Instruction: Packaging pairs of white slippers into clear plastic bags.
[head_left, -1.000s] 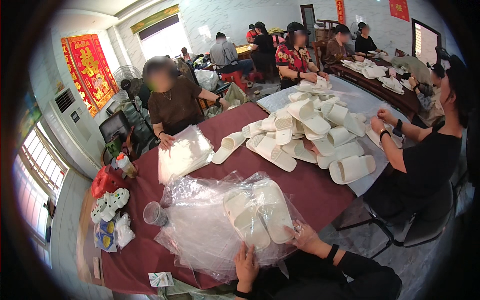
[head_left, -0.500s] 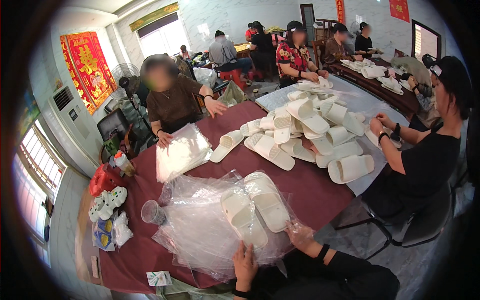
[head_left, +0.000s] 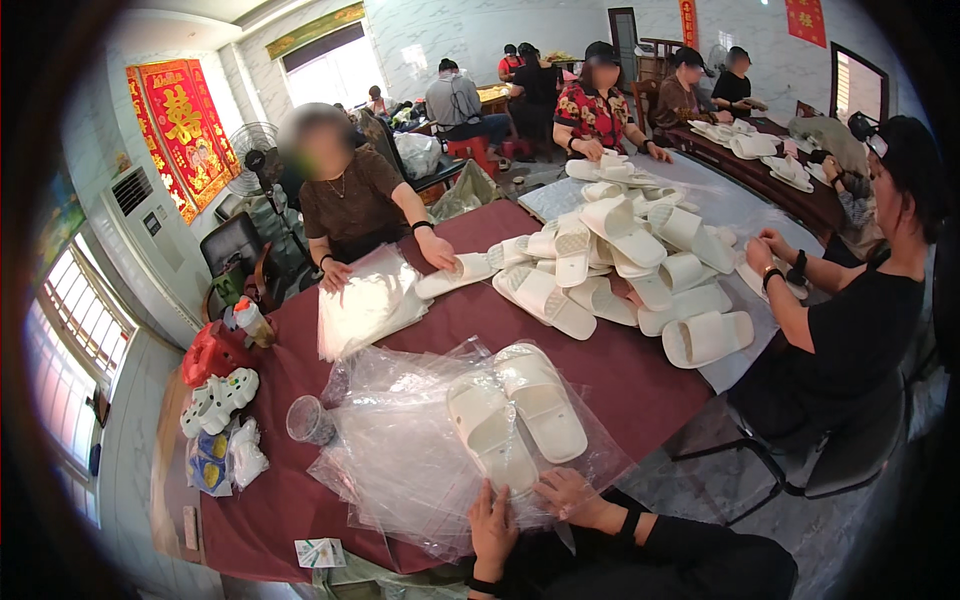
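Note:
A pair of cream slippers, the left one and the right one, lies side by side inside a clear plastic bag, heels toward me. My left hand grips the bag's near edge below the left slipper's heel, fingers pointing up. At the same edge my right hand has its bent fingers on the plastic just below the right slipper's heel. Beneath the bagged pair spreads a loose pile of clear bags.
A heap of cream slippers covers the table's far right. Across the table a person touches a bag stack and a slipper. At left stand a plastic cup, white clogs and a red container.
My right hand has moved left along the bag's edge, closer to my left hand. The person across has reached down to a slipper beside the bag stack.

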